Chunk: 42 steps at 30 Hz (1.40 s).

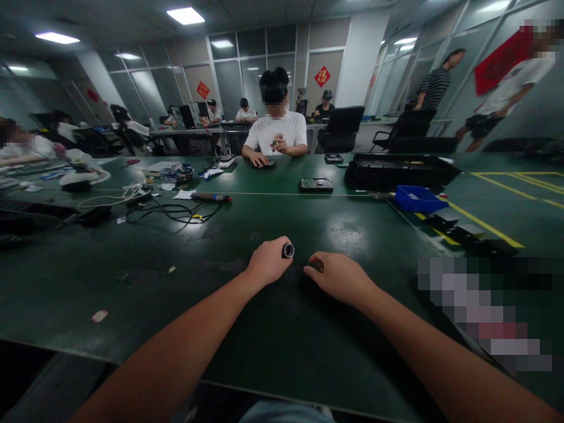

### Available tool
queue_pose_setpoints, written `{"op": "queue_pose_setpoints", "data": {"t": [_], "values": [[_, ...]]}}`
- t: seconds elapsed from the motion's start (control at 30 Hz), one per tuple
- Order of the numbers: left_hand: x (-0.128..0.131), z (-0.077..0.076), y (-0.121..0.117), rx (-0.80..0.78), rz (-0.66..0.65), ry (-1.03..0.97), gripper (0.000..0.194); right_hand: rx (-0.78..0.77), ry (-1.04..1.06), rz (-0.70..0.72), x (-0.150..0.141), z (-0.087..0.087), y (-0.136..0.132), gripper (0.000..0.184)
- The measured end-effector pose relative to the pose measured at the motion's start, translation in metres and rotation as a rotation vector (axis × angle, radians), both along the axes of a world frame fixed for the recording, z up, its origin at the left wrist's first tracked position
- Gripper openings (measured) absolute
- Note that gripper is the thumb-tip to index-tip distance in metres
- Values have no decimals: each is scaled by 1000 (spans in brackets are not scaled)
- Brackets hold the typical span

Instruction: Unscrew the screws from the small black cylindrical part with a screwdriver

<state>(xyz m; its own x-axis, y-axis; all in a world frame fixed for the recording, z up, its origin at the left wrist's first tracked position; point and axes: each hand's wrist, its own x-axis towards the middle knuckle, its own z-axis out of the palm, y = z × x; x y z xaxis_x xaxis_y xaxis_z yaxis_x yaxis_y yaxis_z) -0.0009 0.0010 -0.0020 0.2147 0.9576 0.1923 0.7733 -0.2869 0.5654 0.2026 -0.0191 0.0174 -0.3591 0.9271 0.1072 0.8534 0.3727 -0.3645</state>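
Observation:
My left hand (269,261) is wrapped round a dark cylinder with a silver ring at its end (288,251). The ringed end points up towards me, and the rest of the cylinder is hidden in the fist. To its right, my right hand (339,275) hovers low over the green table (264,335). Its thumb and forefinger are apart, and I see nothing between them; the other fingers are mostly hidden. A small gap separates the two hands. Farther up the table lies a hard drive (316,185) with its circuit side showing.
Across the table a person (275,129) handles a small dark device. At right are a long black tray (400,170), a blue bin (418,198) and black blocks (471,235). Left lie dark cables (171,214) and a pen-shaped tool (211,197). Another drive (333,158) sits farther back.

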Motion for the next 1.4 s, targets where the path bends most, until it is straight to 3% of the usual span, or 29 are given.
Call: {"op": "queue_pose_setpoints", "data": {"t": [0.17, 0.33, 0.47, 0.63, 0.9, 1.4], "values": [[-1, -1, 0, 11, -1, -1, 4, -43, 65, 97, -4, 0, -1, 6], [1, 2, -1, -29, -60, -36, 6, 75, 250, 134, -10, 9, -5, 12], [6, 5, -4, -35, -130, -57, 7, 187, 289, 124, -9, 11, -7, 14], [9, 8, -10, -40, -219, -77, 5, 223, 286, 172, -10, 7, -6, 13], [10, 13, -13, -39, -225, -82, 12, 230, 295, 37, -12, 8, -7, 15], [9, 13, -12, -28, -235, -57, 13, 152, 317, 28, -10, 10, -7, 10]]}}
